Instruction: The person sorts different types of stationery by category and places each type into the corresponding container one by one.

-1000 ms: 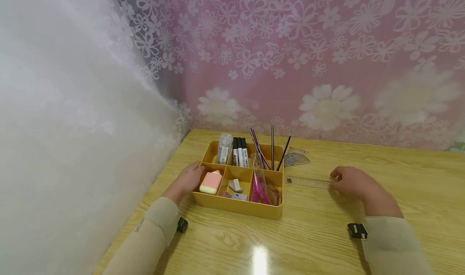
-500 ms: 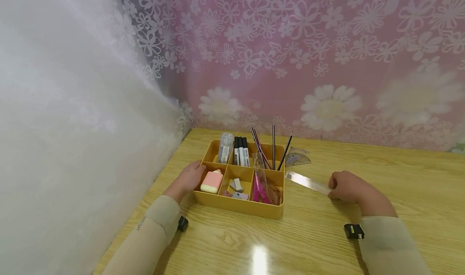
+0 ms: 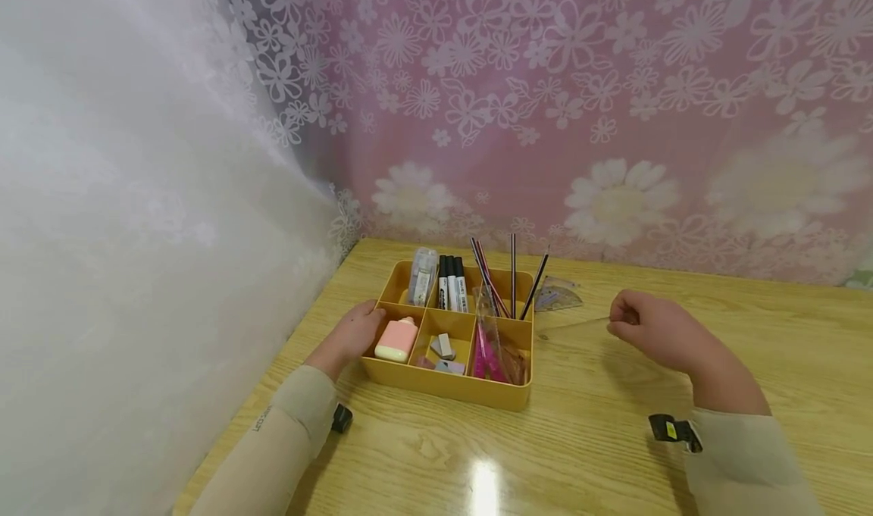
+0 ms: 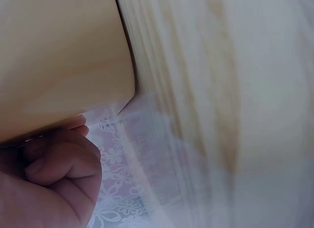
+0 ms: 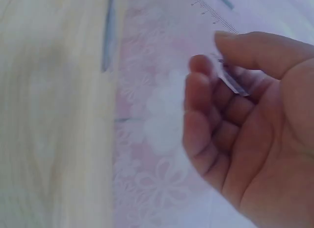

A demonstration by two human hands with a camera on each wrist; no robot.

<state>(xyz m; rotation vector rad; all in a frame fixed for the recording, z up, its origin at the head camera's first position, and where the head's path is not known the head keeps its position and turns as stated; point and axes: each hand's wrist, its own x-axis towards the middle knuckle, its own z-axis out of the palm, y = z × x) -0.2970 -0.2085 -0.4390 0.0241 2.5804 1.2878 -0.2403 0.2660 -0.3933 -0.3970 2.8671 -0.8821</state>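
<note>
My right hand [image 3: 655, 330] pinches one end of a clear ruler [image 3: 576, 327] between thumb and fingers, right of the yellow organizer tray [image 3: 443, 389]. In the right wrist view, the ruler's scale [image 5: 211, 13] runs past the thumb, and its end shows inside the curled fingers. My left hand [image 3: 352, 333] grips the tray's left side; the left wrist view has its bent fingers [image 4: 68, 159] against the tray wall [image 4: 64, 56]. A pink glue-like bottle [image 3: 397, 339], erasers [image 3: 445, 347] and a pink set square [image 3: 487, 361] occupy the front compartments.
Black-capped markers [image 3: 452, 285], a clear case [image 3: 423, 276] and several pencils [image 3: 514, 277] stand in the tray's back compartments. Behind its right corner a clear protractor [image 3: 558, 295] lies on the wooden table [image 3: 423, 455]. A floral curtain hangs behind.
My right hand has lifted the ruler off the table, tilting it so it now shows nearly edge-on. My left hand stays on the tray.
</note>
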